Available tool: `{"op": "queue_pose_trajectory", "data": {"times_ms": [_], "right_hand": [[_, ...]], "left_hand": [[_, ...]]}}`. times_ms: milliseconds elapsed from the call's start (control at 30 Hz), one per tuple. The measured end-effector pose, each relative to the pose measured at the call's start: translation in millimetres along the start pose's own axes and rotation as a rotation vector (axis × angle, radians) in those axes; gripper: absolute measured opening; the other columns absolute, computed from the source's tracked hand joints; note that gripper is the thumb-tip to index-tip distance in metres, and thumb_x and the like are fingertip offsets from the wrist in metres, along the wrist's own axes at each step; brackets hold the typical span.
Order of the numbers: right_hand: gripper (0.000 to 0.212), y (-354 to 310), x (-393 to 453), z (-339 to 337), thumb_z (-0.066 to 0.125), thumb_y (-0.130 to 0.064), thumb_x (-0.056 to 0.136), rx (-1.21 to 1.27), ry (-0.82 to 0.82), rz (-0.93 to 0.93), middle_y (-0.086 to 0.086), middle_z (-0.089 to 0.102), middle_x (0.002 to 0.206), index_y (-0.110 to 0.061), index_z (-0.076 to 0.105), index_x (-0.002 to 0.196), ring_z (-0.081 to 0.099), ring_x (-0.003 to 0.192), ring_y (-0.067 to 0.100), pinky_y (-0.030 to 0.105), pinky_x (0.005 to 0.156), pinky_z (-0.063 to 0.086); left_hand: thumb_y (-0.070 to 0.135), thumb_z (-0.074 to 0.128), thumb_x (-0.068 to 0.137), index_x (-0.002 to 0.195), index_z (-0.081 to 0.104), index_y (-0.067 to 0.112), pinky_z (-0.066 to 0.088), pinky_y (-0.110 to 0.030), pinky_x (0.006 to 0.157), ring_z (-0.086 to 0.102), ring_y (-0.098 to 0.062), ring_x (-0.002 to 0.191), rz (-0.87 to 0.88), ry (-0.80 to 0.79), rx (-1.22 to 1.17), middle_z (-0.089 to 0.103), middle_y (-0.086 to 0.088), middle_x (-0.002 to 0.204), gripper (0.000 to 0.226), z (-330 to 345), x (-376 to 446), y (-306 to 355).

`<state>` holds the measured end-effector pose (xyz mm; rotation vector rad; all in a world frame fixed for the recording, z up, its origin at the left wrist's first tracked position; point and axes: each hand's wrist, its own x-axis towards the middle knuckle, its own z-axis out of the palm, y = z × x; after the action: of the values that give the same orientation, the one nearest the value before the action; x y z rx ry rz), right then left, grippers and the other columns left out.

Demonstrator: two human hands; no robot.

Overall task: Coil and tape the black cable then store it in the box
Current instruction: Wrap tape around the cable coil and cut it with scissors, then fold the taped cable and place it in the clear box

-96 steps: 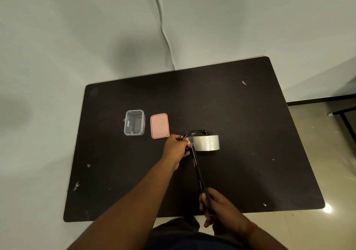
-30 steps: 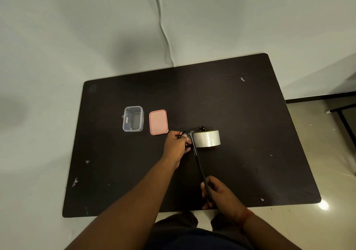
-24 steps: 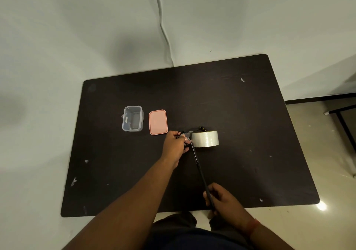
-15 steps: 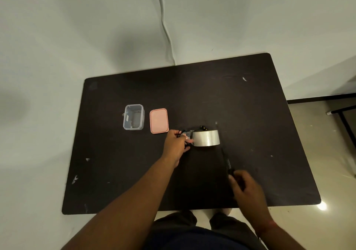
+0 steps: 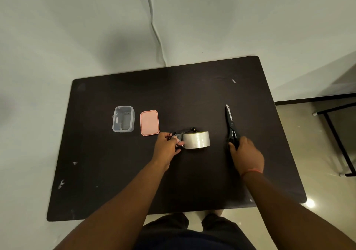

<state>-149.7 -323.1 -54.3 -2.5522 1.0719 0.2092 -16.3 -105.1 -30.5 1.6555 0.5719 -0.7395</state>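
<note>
**Dark worktop and its load**

The worktop [image 5: 192,182] is a dark rectangular slab with rounded corners, flecked with small pale chips. On its left part stands a clear open box [image 5: 123,121], and just beside it lies a pink lid [image 5: 149,122]. Near the middle rests a tape roll [image 5: 196,140], with the black cable [image 5: 193,130] next to it. Well to the right lie black scissors [image 5: 231,126], blades pointing to the far edge.

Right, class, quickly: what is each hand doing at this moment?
Left hand: closed, pinching the taped black cable beside the tape roll.
Right hand: gripping the scissors handles, blades lying on the table.
</note>
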Motion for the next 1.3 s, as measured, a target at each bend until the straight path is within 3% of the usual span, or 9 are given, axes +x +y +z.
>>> {"op": "queue_pose_trajectory", "data": {"times_ms": [133,267,367,467,567,733,1067,1200,1300], "right_hand": [[0.034,-1,-1,1,0.056,-0.039,0.092,0.046,-0.061,0.023,0.012,0.055,0.118,-0.011,0.051,0.111,0.065,0.085,0.032,0.038,0.065,0.049],[0.032,-5,-7,-2,0.058,-0.034,0.091,0.105,0.001,0.008,0.013,0.050,0.121,-0.012,0.049,0.113,0.065,0.077,0.031,0.040,0.062,0.053],[0.038,-28,-7,-12,0.058,-0.040,0.091,0.253,0.022,-0.221,0.007,0.050,0.123,-0.015,0.052,0.119,0.064,0.088,0.026,0.042,0.071,0.056],[0.053,-61,-3,-22,0.057,-0.048,0.090,0.230,-0.190,-0.519,-0.003,0.044,0.138,-0.024,0.046,0.136,0.057,0.110,0.016,0.038,0.087,0.053],[0.055,-86,2,-29,0.062,-0.045,0.087,0.039,-0.336,-0.652,-0.001,0.048,0.136,-0.025,0.045,0.136,0.059,0.113,0.025,0.041,0.089,0.052],[0.043,-86,7,-36,0.064,-0.040,0.086,-0.049,-0.358,-0.607,0.001,0.059,0.126,-0.020,0.058,0.123,0.059,0.111,0.025,0.038,0.090,0.049],[0.013,-50,21,-30,0.060,-0.029,0.089,-0.040,-0.054,-0.459,0.003,0.062,0.101,-0.019,0.060,0.096,0.062,0.082,0.025,0.042,0.069,0.055],[0.011,-45,24,-18,0.055,-0.028,0.092,-0.094,-0.015,-0.433,0.002,0.061,0.096,-0.018,0.059,0.094,0.060,0.078,0.024,0.040,0.062,0.053],[0.012,-45,18,-13,0.053,-0.024,0.093,-0.105,-0.055,-0.409,0.003,0.060,0.105,-0.019,0.059,0.101,0.062,0.079,0.024,0.042,0.062,0.056]], "left_hand": [[0.004,0.049,0.099,0.107,0.051,0.016,0.058,-0.047,0.091,0.070,-0.015,0.089,0.004,0.000,0.011,0.063,-0.007,0.107,0.015,1,0,1],[0.004,0.049,0.099,0.104,0.051,0.018,0.059,-0.046,0.091,0.072,-0.017,0.092,-0.004,-0.002,0.015,0.064,-0.009,0.109,0.014,1,-3,3],[0.003,0.051,0.098,0.103,0.051,0.018,0.059,-0.046,0.091,0.071,-0.019,0.096,-0.010,-0.014,0.012,0.063,-0.009,0.111,0.016,1,-5,5],[0.000,0.054,0.094,0.102,0.051,0.017,0.058,-0.046,0.091,0.069,-0.021,0.100,-0.013,-0.030,0.008,0.062,-0.010,0.112,0.019,2,-9,7],[-0.002,0.058,0.090,0.096,0.052,0.019,0.059,-0.045,0.089,0.068,-0.024,0.105,-0.004,-0.031,0.013,0.063,-0.011,0.112,0.023,2,-12,8],[0.001,0.057,0.094,0.103,0.052,0.022,0.058,-0.046,0.093,0.070,-0.017,0.099,0.001,0.008,0.033,0.065,-0.008,0.113,0.023,-6,-8,11],[0.001,0.049,0.099,0.102,0.051,0.019,0.060,-0.043,0.083,0.073,-0.021,0.096,0.034,0.003,-0.069,0.061,-0.011,0.119,0.018,-24,-23,17],[0.003,0.051,0.099,0.115,0.051,0.014,0.062,-0.042,0.082,0.073,-0.020,0.094,0.051,-0.031,-0.039,0.060,-0.011,0.121,0.020,-27,-31,18],[0.006,0.050,0.101,0.116,0.051,0.015,0.061,-0.044,0.086,0.072,-0.018,0.091,0.075,-0.056,0.033,0.062,-0.010,0.117,0.018,-27,-41,23]]}}
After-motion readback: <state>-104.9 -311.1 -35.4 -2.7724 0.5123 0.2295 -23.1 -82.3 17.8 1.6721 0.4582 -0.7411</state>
